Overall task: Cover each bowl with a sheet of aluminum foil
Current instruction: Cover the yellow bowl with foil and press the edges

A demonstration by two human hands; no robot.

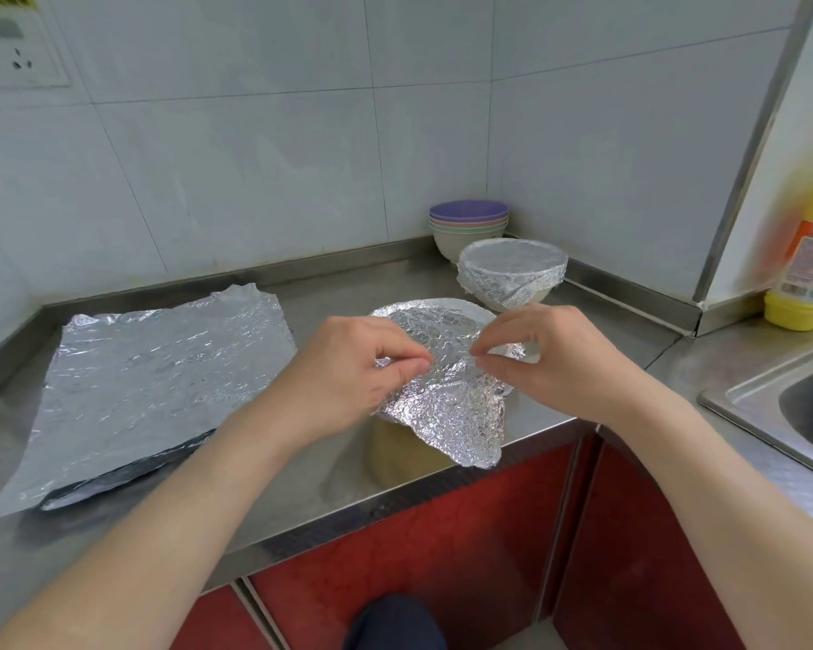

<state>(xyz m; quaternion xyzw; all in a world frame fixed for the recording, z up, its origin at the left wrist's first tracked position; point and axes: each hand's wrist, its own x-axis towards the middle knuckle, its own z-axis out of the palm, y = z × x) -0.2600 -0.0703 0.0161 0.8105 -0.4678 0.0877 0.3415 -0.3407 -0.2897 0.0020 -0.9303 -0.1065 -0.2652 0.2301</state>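
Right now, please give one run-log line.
left hand: pinches foil sheet | right hand: pinches it | near bowl: partly covered | far bowl: covered

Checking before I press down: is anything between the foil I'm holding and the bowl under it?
Nothing visible. The left hand and right hand pinch the foil sheet, which drapes directly over the bowl.

Bare counter (pixel 348 283) open between foil stack (pixel 160 382) and near bowl (pixel 404 455), and behind both up to the wall (pixel 254 180), loose sheet (pixel 451 415) overhanging the near bowl's front, covered bowl (pixel 512 272) just behind it, bowl stack (pixel 469 227) filling the corner, bottle (pixel 808 265) and sink (pixel 794 401) at right
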